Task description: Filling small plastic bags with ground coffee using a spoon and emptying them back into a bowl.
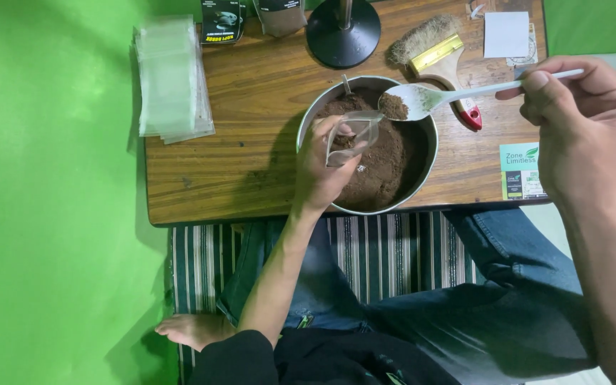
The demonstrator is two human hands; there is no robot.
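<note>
From my seat I see the left hand [320, 167] closed around a small clear plastic pouch [351, 135], thin and glossy, its mouth held open and tilted over a round steel bowl [430, 153]. The bowl has a smooth, shiny rim and is filled with fine brown powder [386, 167], loose and earthy, heaped unevenly. My right hand [584, 121] pinches the slim handle of a white plastic spoon [422, 98], fingers closed tight on it; the spoon's shallow scoop carries a small mound of the same powder and sits right at the pouch's mouth, above the bowl. The two hands are well apart, joined only by spoon and pouch. The bowl rests on a wooden worktop [251, 142] with a streaky brown grain. At its left edge lies a stack of clear flat pouches [171, 78], slightly frosted. Behind the bowl stands a round black base [343, 32] with a metal pole, and beside it lies a paintbrush [440, 57] with pale bristles, a brass ferrule and a wooden handle tipped red. A white square of paper [506, 33] lies near it.
</note>
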